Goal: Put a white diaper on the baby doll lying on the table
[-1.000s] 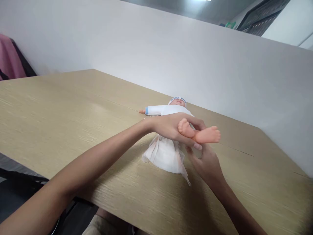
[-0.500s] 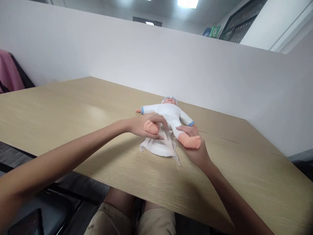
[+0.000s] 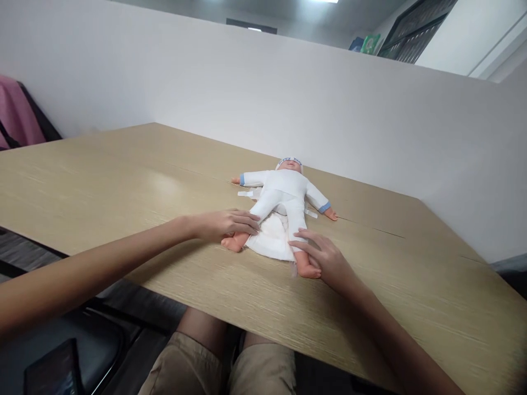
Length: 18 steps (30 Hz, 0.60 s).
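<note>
A baby doll (image 3: 282,196) in a white suit with blue cuffs and a cap lies on its back on the wooden table (image 3: 123,181), legs spread toward me. Under its hips lies an unfolded white diaper (image 3: 272,238). My left hand (image 3: 224,224) rests flat with fingers stretched out on the doll's left-side foot and ankle. My right hand (image 3: 325,258) lies with fingers extended against the other foot and lower leg. Neither hand grips anything.
A white partition wall (image 3: 288,93) runs behind the table. A pink cloth (image 3: 18,115) hangs over a chair at far left. A dark phone (image 3: 49,370) lies below the table edge, beside my knees in tan trousers.
The doll's legs, held up together by my left hand, have been parted and lowered flat onto the diaper. Both hands have relaxed from gripping to lying open on the feet.
</note>
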{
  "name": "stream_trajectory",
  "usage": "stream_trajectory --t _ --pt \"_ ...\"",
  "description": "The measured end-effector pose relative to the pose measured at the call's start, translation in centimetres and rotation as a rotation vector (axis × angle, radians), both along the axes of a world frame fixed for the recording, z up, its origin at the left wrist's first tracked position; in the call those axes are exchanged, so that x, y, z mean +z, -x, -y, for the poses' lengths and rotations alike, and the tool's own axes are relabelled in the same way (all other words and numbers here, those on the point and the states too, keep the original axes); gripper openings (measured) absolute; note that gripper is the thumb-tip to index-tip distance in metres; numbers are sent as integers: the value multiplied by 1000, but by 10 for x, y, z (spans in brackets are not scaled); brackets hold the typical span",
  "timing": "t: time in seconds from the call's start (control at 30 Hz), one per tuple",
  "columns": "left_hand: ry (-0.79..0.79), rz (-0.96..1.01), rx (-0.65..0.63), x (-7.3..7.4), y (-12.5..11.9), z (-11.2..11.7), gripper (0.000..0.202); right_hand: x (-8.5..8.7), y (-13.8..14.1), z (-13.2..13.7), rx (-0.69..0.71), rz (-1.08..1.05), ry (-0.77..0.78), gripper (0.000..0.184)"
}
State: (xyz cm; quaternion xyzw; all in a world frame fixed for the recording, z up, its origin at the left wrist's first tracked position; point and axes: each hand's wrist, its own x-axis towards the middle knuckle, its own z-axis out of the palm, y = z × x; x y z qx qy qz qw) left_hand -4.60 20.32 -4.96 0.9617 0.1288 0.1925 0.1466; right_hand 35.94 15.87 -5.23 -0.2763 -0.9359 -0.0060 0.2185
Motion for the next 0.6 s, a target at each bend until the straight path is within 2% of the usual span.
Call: stream_trajectory --t 0.17,0.3,0.4,0.5,0.53,0.6 --pt "106 -69 37 10 1 2 75 10 -7 -3 -11 -107 204 50" --pt "213 -76 108 23 -2 12 61 19 0 1 -106 -174 322 44" --pt "218 -72 200 29 -11 24 43 22 17 14 -172 -117 257 44" --pt "132 -71 316 24 -24 35 38 17 34 26 -208 10 109 64" --pt "98 -72 352 20 -27 38 36 14 39 29 -224 34 65 66" --pt "45 -59 404 15 -34 41 26 9 44 29 -256 43 4 53"
